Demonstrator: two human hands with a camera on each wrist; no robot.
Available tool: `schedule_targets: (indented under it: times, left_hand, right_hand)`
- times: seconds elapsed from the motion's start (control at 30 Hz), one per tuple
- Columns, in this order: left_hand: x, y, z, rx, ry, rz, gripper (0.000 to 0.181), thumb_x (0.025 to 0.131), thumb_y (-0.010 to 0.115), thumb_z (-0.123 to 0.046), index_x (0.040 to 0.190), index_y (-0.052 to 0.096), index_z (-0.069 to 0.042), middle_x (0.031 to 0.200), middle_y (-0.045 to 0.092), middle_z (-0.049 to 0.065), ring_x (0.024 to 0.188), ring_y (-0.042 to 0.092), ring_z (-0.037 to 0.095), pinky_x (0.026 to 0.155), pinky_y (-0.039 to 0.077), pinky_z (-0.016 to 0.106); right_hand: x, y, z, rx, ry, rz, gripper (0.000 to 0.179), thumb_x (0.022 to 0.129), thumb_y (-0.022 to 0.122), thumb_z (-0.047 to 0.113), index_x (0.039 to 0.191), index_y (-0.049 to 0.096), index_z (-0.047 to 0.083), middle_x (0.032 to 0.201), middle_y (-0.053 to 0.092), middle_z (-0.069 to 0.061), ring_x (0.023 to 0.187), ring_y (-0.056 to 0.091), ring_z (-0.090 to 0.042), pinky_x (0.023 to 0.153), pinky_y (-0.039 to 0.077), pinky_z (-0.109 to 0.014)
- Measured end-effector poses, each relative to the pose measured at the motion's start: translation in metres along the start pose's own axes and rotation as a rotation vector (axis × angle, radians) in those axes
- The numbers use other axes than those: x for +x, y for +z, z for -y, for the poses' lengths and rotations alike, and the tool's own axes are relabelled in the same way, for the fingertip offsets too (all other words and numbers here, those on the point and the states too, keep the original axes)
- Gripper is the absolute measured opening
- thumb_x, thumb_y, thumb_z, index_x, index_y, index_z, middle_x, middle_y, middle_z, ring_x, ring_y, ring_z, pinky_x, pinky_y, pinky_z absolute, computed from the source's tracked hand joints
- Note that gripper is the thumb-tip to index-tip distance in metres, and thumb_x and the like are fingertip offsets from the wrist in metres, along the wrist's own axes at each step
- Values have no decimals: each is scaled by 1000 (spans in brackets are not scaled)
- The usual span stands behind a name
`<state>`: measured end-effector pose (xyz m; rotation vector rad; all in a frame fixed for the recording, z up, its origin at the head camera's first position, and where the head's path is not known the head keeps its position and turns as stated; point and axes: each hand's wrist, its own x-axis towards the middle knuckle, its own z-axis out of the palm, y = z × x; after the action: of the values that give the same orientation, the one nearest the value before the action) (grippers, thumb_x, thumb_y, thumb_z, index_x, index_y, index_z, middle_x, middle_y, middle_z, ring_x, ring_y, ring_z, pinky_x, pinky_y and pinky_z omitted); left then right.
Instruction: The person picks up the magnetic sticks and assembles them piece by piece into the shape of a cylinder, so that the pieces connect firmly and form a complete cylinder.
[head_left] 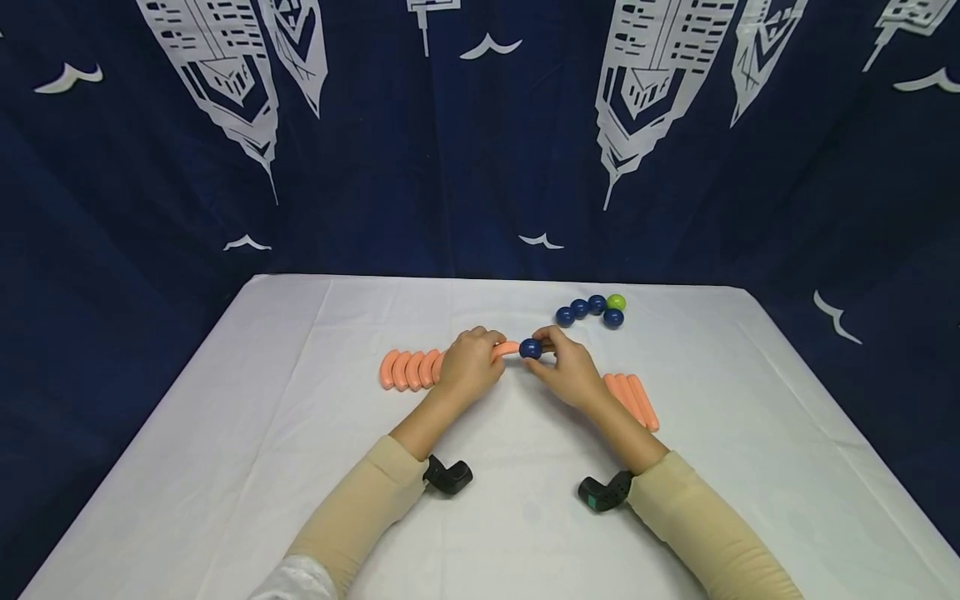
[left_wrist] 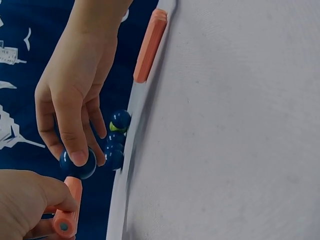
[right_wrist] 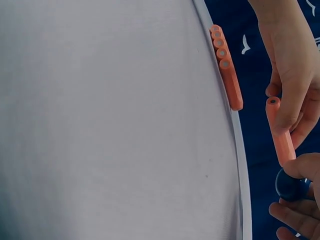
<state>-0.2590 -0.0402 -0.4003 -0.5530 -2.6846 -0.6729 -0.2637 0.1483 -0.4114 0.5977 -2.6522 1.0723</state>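
Note:
My left hand (head_left: 471, 363) grips an orange curved rod (head_left: 507, 348) between thumb and fingers. My right hand (head_left: 566, 367) pinches a dark blue ball (head_left: 530, 348) with thumb and fingertips. The ball sits right at the rod's end, as the left wrist view also shows with the rod (left_wrist: 73, 192) just below the ball (left_wrist: 79, 165). In the right wrist view the rod (right_wrist: 280, 130) slants down to the ball (right_wrist: 291, 185), and its free end shows a small grey disc.
Several curved orange rods (head_left: 405, 371) lie in a row left of my left hand. Straight orange rods (head_left: 633, 400) lie by my right forearm. Farther back, several blue balls (head_left: 579, 308) and a green ball (head_left: 616, 302) rest on the white table (head_left: 525, 500).

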Motion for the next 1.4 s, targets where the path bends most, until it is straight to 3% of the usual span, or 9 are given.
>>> schedule_targets:
  times: [0.27, 0.47, 0.7, 0.93, 1.4]
  left_hand:
    - [2, 4, 0, 19, 8, 25, 25, 84, 70, -9, 109, 71, -7, 89, 65, 6, 77, 61, 22, 63, 49, 30]
    - [13, 10, 0, 30, 56, 47, 21, 85, 71, -7, 106, 72, -7, 90, 68, 7, 82, 64, 23, 70, 51, 32]
    - [25, 17, 4, 9, 110, 133, 20, 88, 68, -3, 106, 73, -8, 100, 70, 6, 92, 65, 25, 81, 51, 34]
    - [33, 25, 11, -19, 156, 207, 20, 91, 66, -5, 110, 73, -8, 106, 70, 5, 99, 65, 24, 86, 50, 35]
    - [37, 34, 18, -53, 157, 268, 25, 91, 67, -7, 115, 72, -11, 114, 69, 3, 110, 62, 22, 92, 47, 35]
  right_hand:
    - [0, 0, -1, 5, 9, -11, 38, 86, 73, 13, 118, 56, 1, 107, 69, -16, 99, 66, -30, 90, 49, -47]
    - [-2, -2, -5, -2, 58, -11, 41, 86, 72, 13, 121, 59, -3, 111, 68, -18, 96, 66, -31, 86, 51, -46]
    - [-6, -3, -10, -18, 151, 33, 38, 85, 73, 17, 117, 63, 0, 104, 68, -15, 83, 65, -23, 72, 52, -39]
    - [-10, -1, -13, -37, 171, 59, 35, 85, 74, 21, 111, 65, 0, 90, 67, -9, 78, 61, -21, 69, 48, -36]
    - [-14, 9, -14, 3, 187, 27, 32, 83, 76, 25, 100, 66, 1, 81, 63, -7, 72, 55, -20, 63, 44, -32]
